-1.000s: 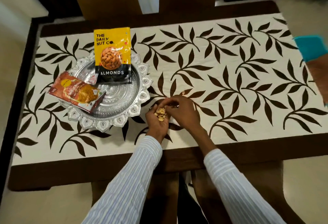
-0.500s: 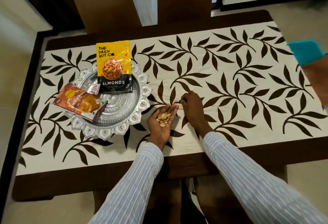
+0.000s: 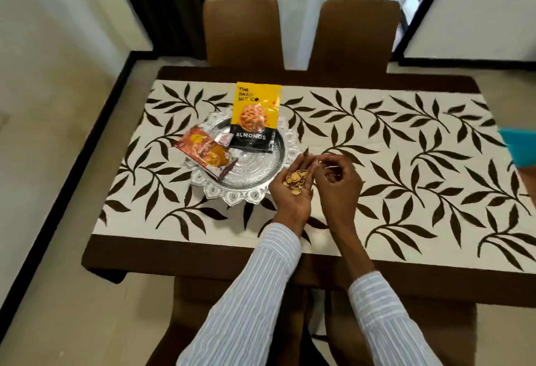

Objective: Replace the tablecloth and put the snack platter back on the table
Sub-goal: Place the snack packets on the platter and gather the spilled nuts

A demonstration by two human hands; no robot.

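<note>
A white tablecloth [image 3: 377,168] with dark leaf prints and a brown border covers the table. On its left part sits an ornate silver platter [image 3: 255,174]. A yellow almonds packet [image 3: 255,117] leans across the platter's far rim, and an orange snack packet [image 3: 207,154] lies over its left rim. My left hand [image 3: 293,191] is cupped palm up beside the platter's right rim, holding a small heap of loose snack pieces [image 3: 297,181]. My right hand [image 3: 336,183] is right next to it, fingers curled and pinched together over the cloth.
Two brown chairs [image 3: 243,29] stand at the table's far side, and another chair [image 3: 203,307] is under my arms. A teal object [image 3: 519,145] juts in at the right edge. A white curtain hangs behind the chairs.
My right hand reached out onto the cloth to the right, then came back beside the cupped left hand. The camera has pulled back and tilted up, showing the far chairs.
</note>
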